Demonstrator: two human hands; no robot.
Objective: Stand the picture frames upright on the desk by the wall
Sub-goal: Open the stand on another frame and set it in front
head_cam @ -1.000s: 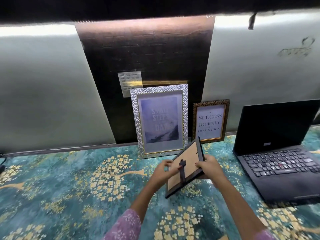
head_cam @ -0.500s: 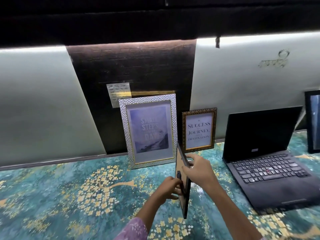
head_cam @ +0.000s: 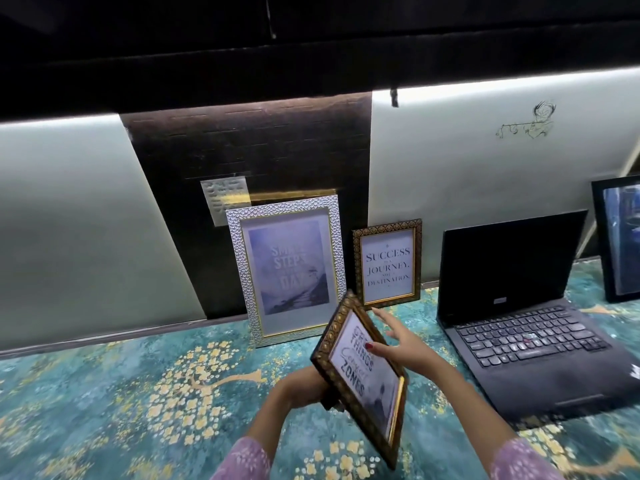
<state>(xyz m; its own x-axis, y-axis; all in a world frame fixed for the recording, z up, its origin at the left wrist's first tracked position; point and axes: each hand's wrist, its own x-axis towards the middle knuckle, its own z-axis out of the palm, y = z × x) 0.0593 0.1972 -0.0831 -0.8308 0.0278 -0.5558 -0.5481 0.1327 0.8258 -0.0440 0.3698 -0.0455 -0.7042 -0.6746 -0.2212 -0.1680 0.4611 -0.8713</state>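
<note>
A small dark, gold-patterned picture frame [head_cam: 360,382] with printed words hangs tilted above the desk, its front turned up toward me. My left hand [head_cam: 304,384] grips it from behind at its left edge. My right hand [head_cam: 403,346] rests against its right edge, thumb on the glass, fingers spread. Against the wall stand a large silver frame [head_cam: 289,268] and a small brown "Success" frame [head_cam: 388,263], both upright. A black frame [head_cam: 616,237] leans at the far right.
An open black laptop [head_cam: 519,327] sits on the desk to the right of my hands. The desk [head_cam: 104,393] has a teal floral cover. A dark panel [head_cam: 249,150] with a taped paper [head_cam: 225,200] backs the silver frame.
The held frame has turned from back-facing, through edge-on, to front-facing. My right hand's fingers have spread apart. The view has shifted, bringing the black frame at right into sight.
</note>
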